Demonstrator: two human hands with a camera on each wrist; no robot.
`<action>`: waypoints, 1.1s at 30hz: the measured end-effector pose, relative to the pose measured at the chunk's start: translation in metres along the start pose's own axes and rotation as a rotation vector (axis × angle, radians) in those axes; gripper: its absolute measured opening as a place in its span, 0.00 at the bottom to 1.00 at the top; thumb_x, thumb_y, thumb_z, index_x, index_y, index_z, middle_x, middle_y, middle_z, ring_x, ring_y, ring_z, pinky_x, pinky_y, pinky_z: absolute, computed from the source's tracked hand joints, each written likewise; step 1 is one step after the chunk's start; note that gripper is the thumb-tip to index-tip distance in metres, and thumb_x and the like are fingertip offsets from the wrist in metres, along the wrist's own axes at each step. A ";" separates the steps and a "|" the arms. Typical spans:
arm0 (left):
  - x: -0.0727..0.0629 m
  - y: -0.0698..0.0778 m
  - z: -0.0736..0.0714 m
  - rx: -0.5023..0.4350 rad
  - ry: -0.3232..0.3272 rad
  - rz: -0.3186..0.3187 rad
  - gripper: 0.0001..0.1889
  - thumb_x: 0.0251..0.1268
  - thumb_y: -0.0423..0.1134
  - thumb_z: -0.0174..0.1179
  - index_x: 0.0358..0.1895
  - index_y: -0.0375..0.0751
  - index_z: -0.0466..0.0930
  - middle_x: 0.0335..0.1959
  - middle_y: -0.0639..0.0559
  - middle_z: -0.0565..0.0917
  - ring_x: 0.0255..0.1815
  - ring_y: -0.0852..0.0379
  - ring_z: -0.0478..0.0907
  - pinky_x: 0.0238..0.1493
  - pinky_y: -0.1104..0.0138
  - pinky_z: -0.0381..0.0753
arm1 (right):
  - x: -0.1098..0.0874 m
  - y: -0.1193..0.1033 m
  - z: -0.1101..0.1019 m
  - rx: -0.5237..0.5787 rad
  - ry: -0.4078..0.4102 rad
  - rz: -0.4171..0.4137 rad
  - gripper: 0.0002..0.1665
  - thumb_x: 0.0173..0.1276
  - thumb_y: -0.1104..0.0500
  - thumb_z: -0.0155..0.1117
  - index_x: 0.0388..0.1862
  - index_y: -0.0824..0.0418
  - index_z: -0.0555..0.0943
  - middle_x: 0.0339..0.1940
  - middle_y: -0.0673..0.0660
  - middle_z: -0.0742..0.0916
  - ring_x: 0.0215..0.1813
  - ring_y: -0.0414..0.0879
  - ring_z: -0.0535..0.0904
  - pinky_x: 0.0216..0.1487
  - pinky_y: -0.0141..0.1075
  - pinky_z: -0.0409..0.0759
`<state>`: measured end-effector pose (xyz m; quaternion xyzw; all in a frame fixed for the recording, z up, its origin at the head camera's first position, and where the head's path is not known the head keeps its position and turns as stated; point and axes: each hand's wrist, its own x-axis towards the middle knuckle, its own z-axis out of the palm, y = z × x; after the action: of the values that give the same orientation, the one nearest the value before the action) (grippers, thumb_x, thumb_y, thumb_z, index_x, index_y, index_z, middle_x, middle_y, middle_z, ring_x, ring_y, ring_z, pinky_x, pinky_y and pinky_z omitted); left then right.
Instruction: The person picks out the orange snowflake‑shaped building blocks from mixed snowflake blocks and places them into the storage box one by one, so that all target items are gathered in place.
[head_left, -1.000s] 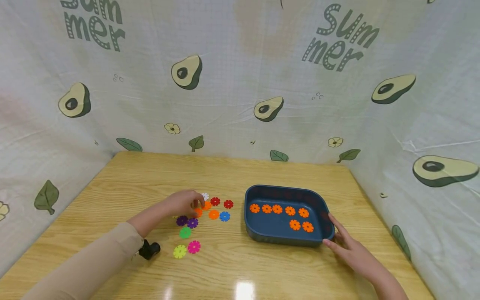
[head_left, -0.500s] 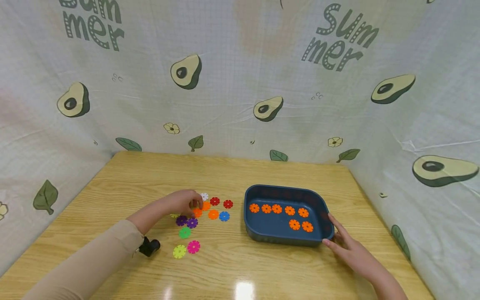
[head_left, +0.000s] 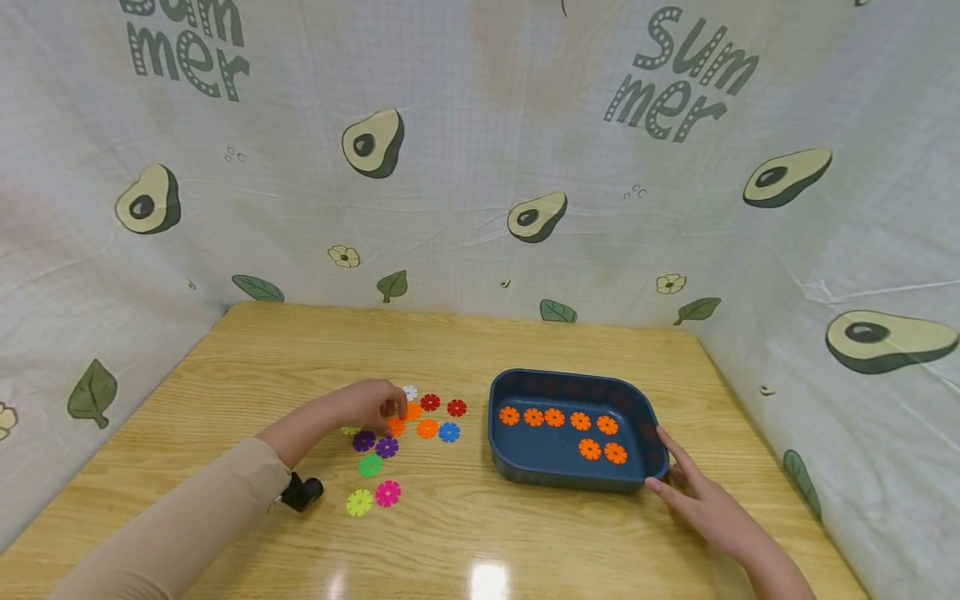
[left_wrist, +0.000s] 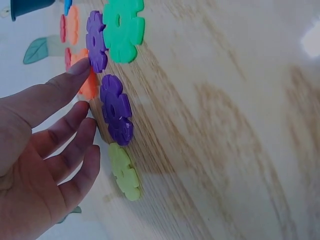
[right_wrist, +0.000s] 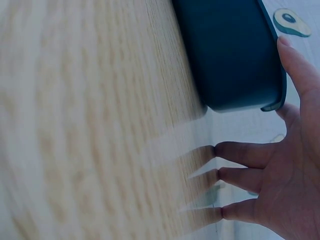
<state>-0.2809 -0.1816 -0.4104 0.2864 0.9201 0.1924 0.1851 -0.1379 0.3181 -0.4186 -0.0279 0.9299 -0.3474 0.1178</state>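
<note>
An orange disc (head_left: 395, 427), notched like a flower, lies on the table left of the tray, right under the fingertips of the left hand (head_left: 370, 405). The thumb and fingers bend toward it with a gap between them in the left wrist view; as the thumb hides part of the disc there, I cannot tell whether they have hold of it. A second orange disc lies just behind it, partly covered by the forefinger, and a third to its right beside a blue disc (head_left: 449, 432). Behind are two red discs (head_left: 457, 408) and a white disc (head_left: 410, 392). Toward the person come two purple discs (left_wrist: 116, 109), a green disc (head_left: 370, 465), a pink disc (head_left: 387, 493) and a yellow disc (head_left: 359, 502); the left wrist blocks part of another yellow one. A black object (head_left: 302, 493) sits at the cuff of the beige sleeve (head_left: 180, 523).

The dark blue tray (head_left: 566, 481) holds seven orange discs (head_left: 581, 422), five along the back and two in front on the right. At its near right corner, the right hand (head_left: 701, 504) touches thumb and forefinger to it, spread and straight; its other fingers extend to the tabletop (head_left: 420, 550).

Around the table hangs a cloth (head_left: 457, 150) with avocados and leaves, printed "summer" on the right; the matching word on the left is cut off at the top.
</note>
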 end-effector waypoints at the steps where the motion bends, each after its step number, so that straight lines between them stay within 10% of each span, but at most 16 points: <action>1: 0.000 0.000 0.000 -0.006 0.001 -0.004 0.13 0.51 0.33 0.75 0.36 0.48 0.80 0.32 0.56 0.76 0.33 0.57 0.72 0.36 0.65 0.77 | 0.000 0.000 0.000 -0.001 -0.001 0.004 0.48 0.75 0.42 0.53 0.80 0.43 0.36 0.66 0.82 0.64 0.67 0.74 0.62 0.58 0.68 0.63; 23: 0.000 -0.003 0.006 -0.150 -0.023 0.081 0.14 0.57 0.27 0.68 0.40 0.47 0.77 0.27 0.55 0.75 0.26 0.58 0.69 0.29 0.67 0.74 | -0.002 0.000 0.000 0.004 0.003 -0.009 0.48 0.75 0.43 0.53 0.81 0.43 0.37 0.65 0.82 0.66 0.66 0.75 0.64 0.58 0.67 0.65; 33: 0.005 0.020 -0.008 -0.181 0.012 0.183 0.12 0.58 0.24 0.66 0.38 0.46 0.79 0.32 0.57 0.79 0.34 0.59 0.76 0.36 0.67 0.79 | -0.002 -0.001 -0.001 0.015 -0.002 -0.006 0.47 0.75 0.43 0.53 0.80 0.42 0.36 0.66 0.82 0.65 0.66 0.75 0.64 0.57 0.67 0.65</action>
<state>-0.2796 -0.1650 -0.3952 0.3503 0.8701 0.2925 0.1863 -0.1362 0.3183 -0.4173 -0.0302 0.9270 -0.3546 0.1181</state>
